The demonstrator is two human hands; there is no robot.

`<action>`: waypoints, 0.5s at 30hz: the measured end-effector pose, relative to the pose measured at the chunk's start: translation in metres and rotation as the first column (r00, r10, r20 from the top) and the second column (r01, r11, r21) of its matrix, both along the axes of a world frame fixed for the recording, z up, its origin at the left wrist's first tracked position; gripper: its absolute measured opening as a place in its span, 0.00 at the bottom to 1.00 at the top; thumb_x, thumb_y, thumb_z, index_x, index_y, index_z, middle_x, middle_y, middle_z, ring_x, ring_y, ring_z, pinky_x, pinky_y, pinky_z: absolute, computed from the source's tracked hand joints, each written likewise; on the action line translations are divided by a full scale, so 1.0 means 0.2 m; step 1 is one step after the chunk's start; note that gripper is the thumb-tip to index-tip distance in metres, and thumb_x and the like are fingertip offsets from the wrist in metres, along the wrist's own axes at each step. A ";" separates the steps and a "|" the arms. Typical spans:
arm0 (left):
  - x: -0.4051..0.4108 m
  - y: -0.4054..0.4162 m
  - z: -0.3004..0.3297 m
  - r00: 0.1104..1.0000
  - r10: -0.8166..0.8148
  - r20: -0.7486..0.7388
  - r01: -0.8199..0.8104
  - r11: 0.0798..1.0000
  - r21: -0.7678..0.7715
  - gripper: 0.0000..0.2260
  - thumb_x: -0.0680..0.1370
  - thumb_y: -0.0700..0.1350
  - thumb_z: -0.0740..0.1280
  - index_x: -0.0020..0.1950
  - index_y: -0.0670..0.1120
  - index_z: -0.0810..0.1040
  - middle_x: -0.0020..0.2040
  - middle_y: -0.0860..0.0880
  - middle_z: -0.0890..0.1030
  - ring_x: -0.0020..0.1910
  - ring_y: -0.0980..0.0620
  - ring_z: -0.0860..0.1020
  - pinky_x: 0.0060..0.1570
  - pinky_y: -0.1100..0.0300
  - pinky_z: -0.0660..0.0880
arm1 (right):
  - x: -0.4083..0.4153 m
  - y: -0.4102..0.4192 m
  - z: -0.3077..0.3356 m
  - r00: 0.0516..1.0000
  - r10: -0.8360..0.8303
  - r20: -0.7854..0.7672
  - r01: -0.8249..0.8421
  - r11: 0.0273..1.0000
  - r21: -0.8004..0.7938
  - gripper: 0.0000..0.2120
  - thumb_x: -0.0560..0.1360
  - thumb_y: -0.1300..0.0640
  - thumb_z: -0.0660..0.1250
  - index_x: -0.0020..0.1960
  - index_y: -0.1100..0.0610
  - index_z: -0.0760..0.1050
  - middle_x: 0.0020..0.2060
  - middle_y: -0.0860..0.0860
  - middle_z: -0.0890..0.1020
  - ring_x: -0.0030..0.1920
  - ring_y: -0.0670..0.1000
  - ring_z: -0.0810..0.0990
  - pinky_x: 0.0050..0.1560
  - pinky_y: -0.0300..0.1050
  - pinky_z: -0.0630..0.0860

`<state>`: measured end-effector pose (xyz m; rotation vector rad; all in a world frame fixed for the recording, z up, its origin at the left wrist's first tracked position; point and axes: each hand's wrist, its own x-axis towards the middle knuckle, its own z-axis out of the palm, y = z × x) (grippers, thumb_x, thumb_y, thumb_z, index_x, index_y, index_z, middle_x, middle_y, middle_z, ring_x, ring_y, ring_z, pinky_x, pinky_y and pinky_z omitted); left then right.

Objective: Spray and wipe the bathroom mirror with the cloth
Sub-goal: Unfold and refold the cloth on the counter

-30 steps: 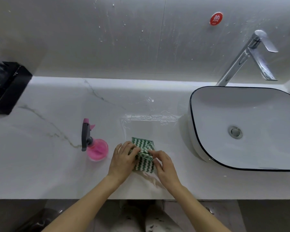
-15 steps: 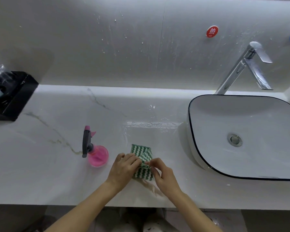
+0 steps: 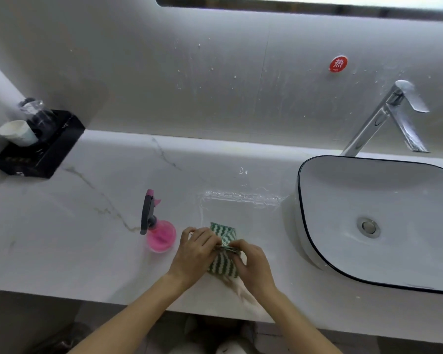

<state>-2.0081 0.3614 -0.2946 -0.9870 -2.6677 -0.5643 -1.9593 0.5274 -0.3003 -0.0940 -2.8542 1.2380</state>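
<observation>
From the head camera, both forearms reach forward over the counter (image 3: 62,238) edge. The left hand (image 3: 193,254) and right hand (image 3: 253,263) meet, fingers curled, each grip pinching a fold of the green striped cloth (image 3: 223,251). The cloth lies on the counter, long axis running away from the person, just right of the pink spray bottle (image 3: 157,226), whose nozzle points away.
</observation>
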 end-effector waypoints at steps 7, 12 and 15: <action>-0.02 -0.10 0.09 0.995 0.026 0.093 -0.032 0.997 0.065 0.09 0.74 0.54 0.61 0.49 0.53 0.76 0.45 0.56 0.81 0.52 0.56 0.77 0.53 0.60 0.61 | -0.05 0.09 0.23 0.984 0.000 -0.177 -0.032 0.984 -0.178 0.08 0.71 0.66 0.68 0.46 0.56 0.81 0.39 0.37 0.80 0.43 0.34 0.77 0.47 0.25 0.68; -0.06 -0.11 0.17 0.996 0.058 0.064 -0.065 0.992 0.107 0.16 0.74 0.58 0.61 0.57 0.52 0.76 0.53 0.55 0.81 0.59 0.55 0.73 0.58 0.58 0.61 | -0.09 0.13 0.38 0.994 -0.012 -0.105 -0.023 0.945 -0.326 0.19 0.72 0.71 0.65 0.42 0.46 0.77 0.39 0.40 0.82 0.44 0.40 0.79 0.47 0.29 0.71; -0.07 -0.07 0.26 0.999 -0.026 0.035 0.015 0.963 0.268 0.15 0.74 0.56 0.64 0.57 0.51 0.76 0.53 0.54 0.80 0.59 0.57 0.72 0.60 0.62 0.62 | -0.13 0.16 0.45 0.990 -0.020 -0.139 -0.029 0.940 -0.340 0.19 0.72 0.71 0.65 0.43 0.46 0.77 0.40 0.39 0.82 0.45 0.41 0.79 0.47 0.30 0.71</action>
